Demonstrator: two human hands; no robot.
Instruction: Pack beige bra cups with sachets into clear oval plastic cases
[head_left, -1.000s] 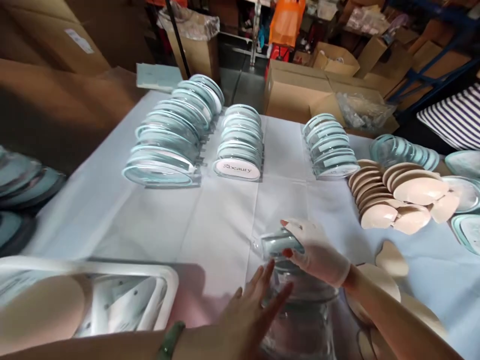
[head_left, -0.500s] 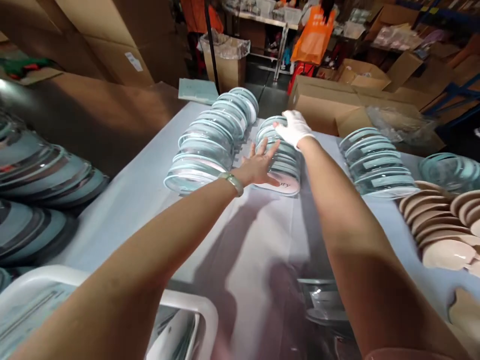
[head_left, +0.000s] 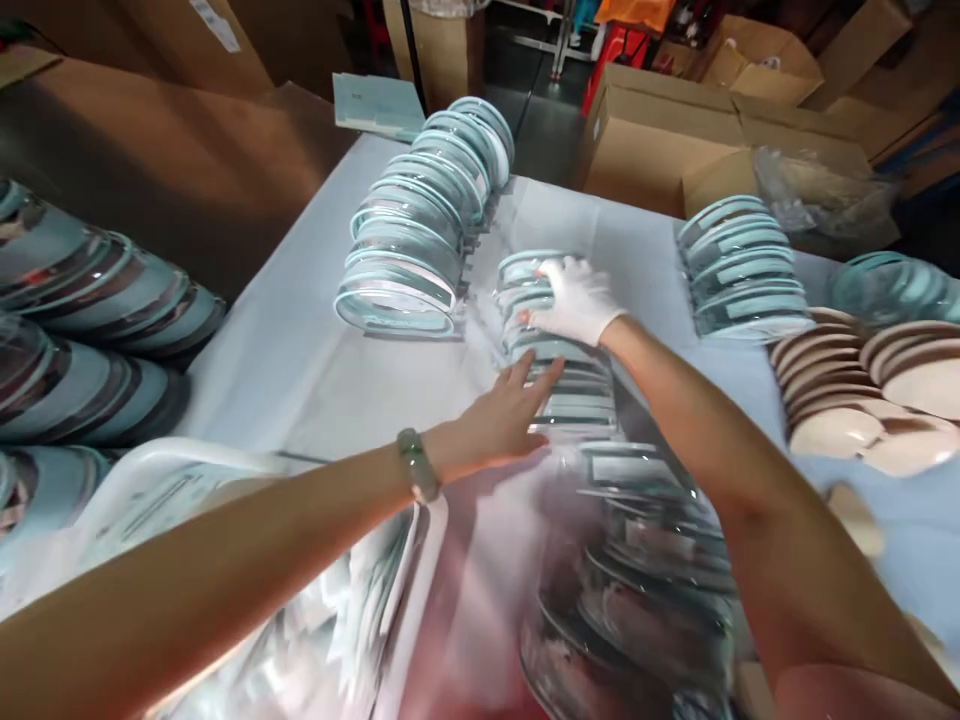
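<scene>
A row of oval, see-through plastic cases with pale blue rims (head_left: pixel 577 385) lies on the white table, under both of my hands. My left hand (head_left: pixel 510 410), bare and with a green bangle at the wrist, rests its spread fingers on the near side of this row. Farther along, my right hand (head_left: pixel 574 300) wears a white glove and lies over the top of the cases, fingers apart and slightly blurred. Directly in front of the row, closer to me, stand more clear cases with dark contents (head_left: pixel 637 580). Neither hand wraps fully around a case.
Another long row of blue-rimmed cases (head_left: pixel 409 240) stands at left, a shorter one (head_left: pixel 742 270) at right. Beige, spoon-shaped pieces (head_left: pixel 832 385) are stacked beyond it. A white plastic basket (head_left: pixel 431 560) is at lower left. Cardboard boxes (head_left: pixel 667 140) stand behind the table (head_left: pixel 555 215).
The row under my hands has slid toward me, away from the table's far edge, and both hands came along with it. The view has tipped downward, showing more dark-filled cases nearby.
</scene>
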